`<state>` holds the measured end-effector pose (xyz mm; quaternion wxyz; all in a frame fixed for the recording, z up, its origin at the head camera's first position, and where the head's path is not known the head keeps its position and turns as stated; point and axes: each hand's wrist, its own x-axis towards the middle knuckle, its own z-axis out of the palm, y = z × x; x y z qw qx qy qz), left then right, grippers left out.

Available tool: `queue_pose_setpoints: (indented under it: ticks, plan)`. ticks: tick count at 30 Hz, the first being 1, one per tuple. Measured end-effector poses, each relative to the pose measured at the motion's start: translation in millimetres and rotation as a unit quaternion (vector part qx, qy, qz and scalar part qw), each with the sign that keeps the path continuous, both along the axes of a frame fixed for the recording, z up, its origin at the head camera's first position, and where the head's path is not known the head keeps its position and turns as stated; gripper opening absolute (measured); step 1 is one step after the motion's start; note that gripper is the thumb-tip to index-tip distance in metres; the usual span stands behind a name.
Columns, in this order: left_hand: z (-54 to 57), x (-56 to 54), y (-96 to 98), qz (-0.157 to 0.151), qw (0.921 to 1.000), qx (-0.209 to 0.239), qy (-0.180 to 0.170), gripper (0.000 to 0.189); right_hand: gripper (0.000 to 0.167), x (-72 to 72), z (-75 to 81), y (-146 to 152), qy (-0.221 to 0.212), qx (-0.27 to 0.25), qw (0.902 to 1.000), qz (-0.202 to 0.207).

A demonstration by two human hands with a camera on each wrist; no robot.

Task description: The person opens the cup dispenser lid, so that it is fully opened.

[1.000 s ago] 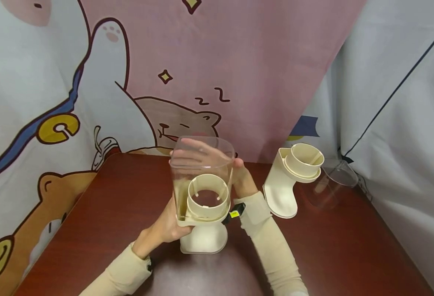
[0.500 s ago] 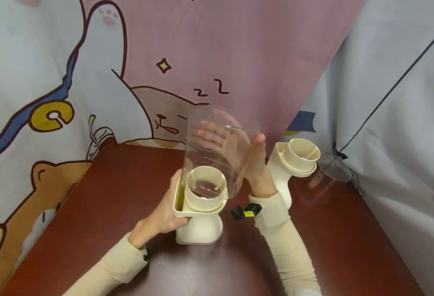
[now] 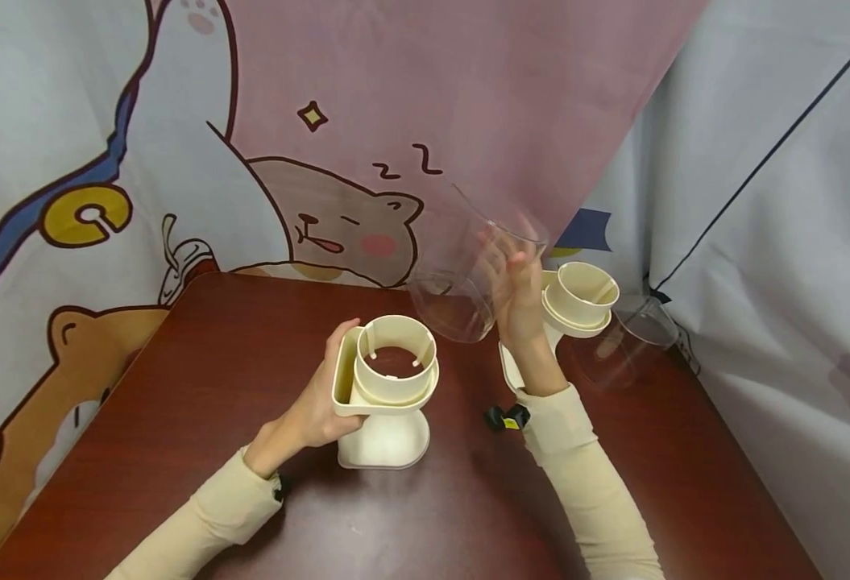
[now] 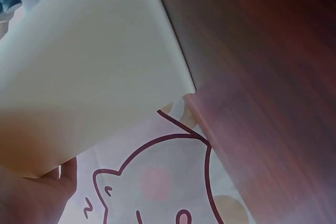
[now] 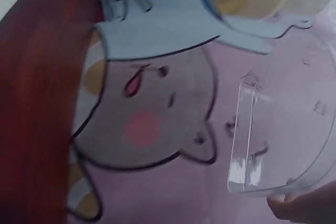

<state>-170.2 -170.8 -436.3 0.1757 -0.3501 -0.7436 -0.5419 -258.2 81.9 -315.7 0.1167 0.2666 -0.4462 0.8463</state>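
A cream plastic stand with a round collar and D-shaped top tray is upright in front of me. My left hand grips its tray from the left side. In the left wrist view the stand's smooth cream wall fills the upper left, with the left fingers at its lower edge. My right hand holds a clear plastic container, tilted, above and to the right of the stand. In the right wrist view that container shows at right, with part of the hand below it.
A second cream stand is at the back right, partly hidden by my right hand and wrist. Beside it is another clear container. A dark red-brown table lies underneath, with a cartoon-printed curtain behind it.
The clear container has come off the cream stand, and my right hand has carried it up and to the right. My left hand has kept its grip on the stand.
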Motion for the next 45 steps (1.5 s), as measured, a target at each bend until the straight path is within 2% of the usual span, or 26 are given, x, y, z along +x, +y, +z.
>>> queue_pose_setpoints:
  ticks: [4, 9, 12, 16, 18, 21, 25, 30, 34, 43, 45]
  plan:
    - [-0.3, 0.4, 0.5, 0.004, 1.0000, 0.001, 0.000, 0.114, 0.126, -9.2, -19.0, 5, -0.034, 0.065, 0.9942, -0.079]
    - [-1.9, 1.1, 1.4, 0.003, 1.0000, 0.000, -0.003, 0.114, 0.132, -16.3, -50.2, 17, -0.080, 0.167, 0.9737, -0.133]
    - [-2.0, 0.9, 1.6, 0.002, 1.0000, -0.002, -0.003, 0.114, 0.129, -17.0, -60.2, 21, -0.099, 0.184, 0.9709, -0.117]
    - [-2.0, 0.6, 1.8, 0.004, 1.0000, -0.001, -0.005, 0.114, 0.114, -19.4, -70.3, 25, -0.121, 0.220, 0.9651, -0.074]
    - [-2.6, 0.7, 2.0, 0.004, 1.0000, -0.001, -0.006, 0.114, 0.109, -20.0, -76.6, 27, -0.130, 0.263, 0.9539, -0.062]
    - [-3.7, 0.9, 2.7, 0.004, 1.0000, -0.002, -0.006, 0.114, 0.105, -19.8, -88.5, 31, -0.142, 0.332, 0.9306, -0.062]
    - [-4.2, 0.9, 3.5, 0.004, 1.0000, -0.005, -0.004, 0.113, 0.102, -18.7, -102.4, 35, -0.148, 0.372, 0.9143, -0.060]
    - [-2.9, 1.1, 3.4, 0.004, 1.0000, -0.004, -0.003, 0.114, 0.098, -17.6, -111.5, 36, -0.169, 0.370, 0.9125, -0.047]
    - [-2.1, 1.5, 2.7, 0.003, 1.0000, -0.004, 0.000, 0.114, 0.096, -16.3, -113.3, 35, -0.181, 0.358, 0.9158, -0.028]
    - [0.4, 2.3, 0.4, 0.005, 1.0000, 0.001, 0.004, 0.114, 0.104, -17.6, -117.3, 36, -0.149, 0.381, 0.9122, -0.024]
    - [0.9, 1.8, 0.3, 0.004, 1.0000, 0.002, 0.006, 0.114, 0.107, -19.4, -121.1, 38, -0.144, 0.393, 0.9078, -0.030]
